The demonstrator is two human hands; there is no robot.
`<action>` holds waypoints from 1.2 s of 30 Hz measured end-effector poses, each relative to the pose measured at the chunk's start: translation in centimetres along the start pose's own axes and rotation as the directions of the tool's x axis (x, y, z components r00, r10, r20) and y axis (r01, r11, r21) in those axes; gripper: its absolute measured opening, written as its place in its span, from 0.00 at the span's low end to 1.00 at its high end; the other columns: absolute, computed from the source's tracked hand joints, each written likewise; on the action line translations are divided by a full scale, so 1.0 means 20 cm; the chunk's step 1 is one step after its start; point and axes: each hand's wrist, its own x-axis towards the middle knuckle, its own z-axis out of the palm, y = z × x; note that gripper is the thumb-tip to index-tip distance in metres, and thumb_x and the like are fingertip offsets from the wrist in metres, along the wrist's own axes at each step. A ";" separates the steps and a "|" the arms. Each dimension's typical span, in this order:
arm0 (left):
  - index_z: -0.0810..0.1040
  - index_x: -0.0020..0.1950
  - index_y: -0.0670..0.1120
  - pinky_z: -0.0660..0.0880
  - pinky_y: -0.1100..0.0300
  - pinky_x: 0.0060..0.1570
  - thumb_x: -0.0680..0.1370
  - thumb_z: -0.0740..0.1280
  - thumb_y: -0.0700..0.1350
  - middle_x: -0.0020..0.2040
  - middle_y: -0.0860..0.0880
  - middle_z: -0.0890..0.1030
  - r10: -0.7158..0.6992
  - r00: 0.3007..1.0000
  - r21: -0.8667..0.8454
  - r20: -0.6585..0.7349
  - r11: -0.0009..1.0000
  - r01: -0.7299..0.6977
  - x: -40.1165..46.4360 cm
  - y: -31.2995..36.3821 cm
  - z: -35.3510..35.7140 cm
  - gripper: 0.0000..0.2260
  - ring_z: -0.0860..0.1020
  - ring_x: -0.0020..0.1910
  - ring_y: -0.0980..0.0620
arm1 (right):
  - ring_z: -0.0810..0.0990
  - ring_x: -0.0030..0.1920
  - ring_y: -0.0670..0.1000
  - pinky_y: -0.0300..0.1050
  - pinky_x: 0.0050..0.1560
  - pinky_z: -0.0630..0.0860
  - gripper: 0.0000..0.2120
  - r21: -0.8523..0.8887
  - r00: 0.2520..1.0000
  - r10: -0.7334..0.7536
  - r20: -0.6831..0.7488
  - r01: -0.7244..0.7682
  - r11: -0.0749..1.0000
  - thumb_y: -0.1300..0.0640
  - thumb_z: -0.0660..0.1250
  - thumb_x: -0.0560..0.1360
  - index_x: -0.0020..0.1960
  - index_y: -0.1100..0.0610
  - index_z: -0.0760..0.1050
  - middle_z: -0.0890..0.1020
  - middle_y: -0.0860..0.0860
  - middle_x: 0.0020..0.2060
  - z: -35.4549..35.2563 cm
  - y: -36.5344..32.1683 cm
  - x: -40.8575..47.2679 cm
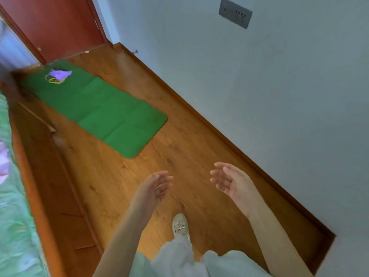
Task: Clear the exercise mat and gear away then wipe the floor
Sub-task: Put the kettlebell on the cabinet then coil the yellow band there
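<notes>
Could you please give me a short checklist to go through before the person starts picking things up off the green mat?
1. Left hand free: ok, fingers relaxed, holding nothing.
2. Right hand free: ok, open and holding nothing.
3. Path to the mat: ok, bare wooden floor lies between the shoe and the mat's near end.
4. Gear off the mat: not ok, a purple item and a yellow cord lie at its far end.
5. Mat flat, ready to fold: ok, spread out with crease lines showing.
6. Wiping cloth at hand: cannot tell, none in view.
</notes>
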 end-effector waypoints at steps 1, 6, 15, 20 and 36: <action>0.77 0.50 0.44 0.73 0.60 0.42 0.81 0.54 0.42 0.43 0.49 0.83 0.022 1.000 0.008 0.017 1.000 -0.022 0.07 0.09 0.03 0.12 0.79 0.41 0.52 | 0.84 0.46 0.51 0.38 0.44 0.79 0.10 0.002 1.000 -0.021 0.012 0.021 1.000 0.58 0.58 0.80 0.55 0.55 0.78 0.84 0.53 0.45 0.03 -0.08 0.08; 0.77 0.49 0.45 0.71 0.59 0.42 0.81 0.54 0.43 0.41 0.50 0.83 0.088 0.995 0.015 0.040 0.996 -0.089 0.40 0.48 0.14 0.12 0.78 0.42 0.52 | 0.83 0.46 0.51 0.42 0.47 0.78 0.10 0.092 0.993 -0.116 0.027 0.113 0.989 0.58 0.59 0.80 0.53 0.56 0.78 0.84 0.54 0.46 0.14 -0.42 0.41; 0.77 0.50 0.43 0.72 0.58 0.48 0.81 0.54 0.42 0.38 0.49 0.84 0.122 0.988 -0.121 -0.094 0.984 -0.133 0.90 0.90 0.18 0.12 0.82 0.38 0.54 | 0.83 0.45 0.52 0.44 0.48 0.77 0.10 0.198 0.996 -0.092 -0.014 0.093 0.976 0.59 0.59 0.79 0.55 0.58 0.78 0.83 0.56 0.47 0.14 -0.74 0.97; 0.77 0.49 0.44 0.72 0.59 0.47 0.81 0.55 0.42 0.38 0.49 0.84 0.114 0.989 -0.142 -0.095 0.982 -0.126 1.26 1.08 0.38 0.12 0.82 0.36 0.55 | 0.82 0.45 0.52 0.44 0.47 0.77 0.11 0.180 0.993 -0.105 0.050 0.094 0.979 0.59 0.58 0.80 0.57 0.60 0.77 0.82 0.57 0.48 0.15 -0.97 1.39; 0.76 0.51 0.44 0.76 0.62 0.41 0.81 0.51 0.41 0.40 0.51 0.85 0.208 0.939 -0.273 -0.275 0.919 -0.284 2.03 1.78 0.54 0.13 0.82 0.39 0.54 | 0.82 0.44 0.52 0.42 0.44 0.79 0.10 0.048 0.942 -0.130 0.311 0.121 0.992 0.60 0.58 0.80 0.54 0.59 0.77 0.83 0.55 0.44 0.55 -1.89 2.53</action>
